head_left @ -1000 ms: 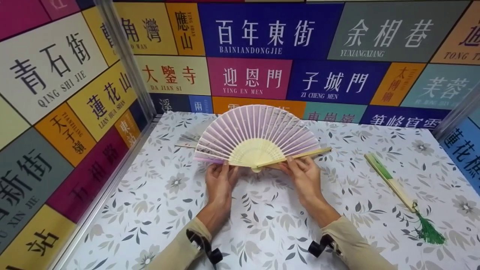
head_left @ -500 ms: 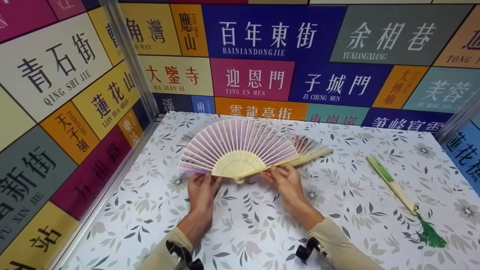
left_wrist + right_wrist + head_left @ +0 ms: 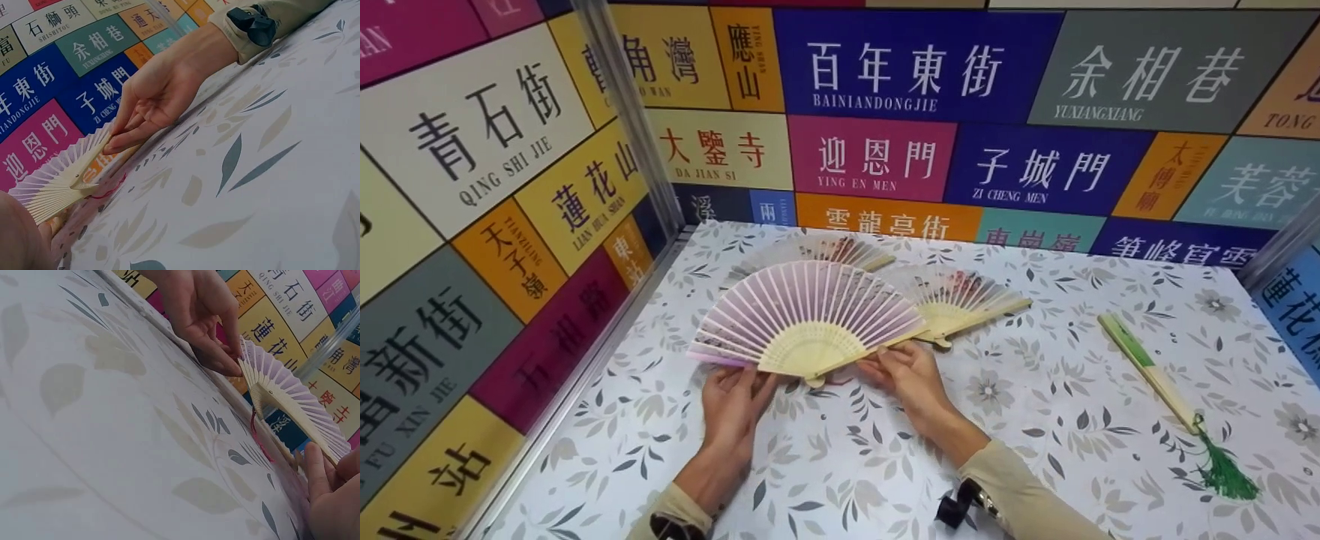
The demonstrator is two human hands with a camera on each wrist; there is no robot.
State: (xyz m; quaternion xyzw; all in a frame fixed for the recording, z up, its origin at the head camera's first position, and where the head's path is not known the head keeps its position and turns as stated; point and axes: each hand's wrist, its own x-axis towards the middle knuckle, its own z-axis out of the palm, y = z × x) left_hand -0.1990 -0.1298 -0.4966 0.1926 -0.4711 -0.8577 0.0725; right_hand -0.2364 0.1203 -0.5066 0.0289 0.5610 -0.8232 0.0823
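A purple folding fan point(image 3: 802, 315) is spread wide in the head view, its pale slatted ribs meeting at a pivot toward the person. My left hand point(image 3: 733, 409) pinches the left end stick between thumb and fingers. On the other side, my right hand point(image 3: 915, 386) pinches the right end stick. A thin red cord point(image 3: 260, 439) hangs from the pivot in the right wrist view. Part of the left hand point(image 3: 22, 239) fills the lower left corner of the left wrist view. Two pale spread fans lie behind: one farther back point(image 3: 829, 250), one to the right point(image 3: 960, 292).
A folded green fan point(image 3: 1147, 375) with a green tassel point(image 3: 1226, 469) lies on the right of the table. The leaf-patterned cloth point(image 3: 885, 480) covers the tabletop. Colourful panels with lettering point(image 3: 915, 64) stand along the back and left edges.
Both hands have brought the purple fan lower, nearer the person and to the left. The two pale fans behind it, mostly covered before, now show more.
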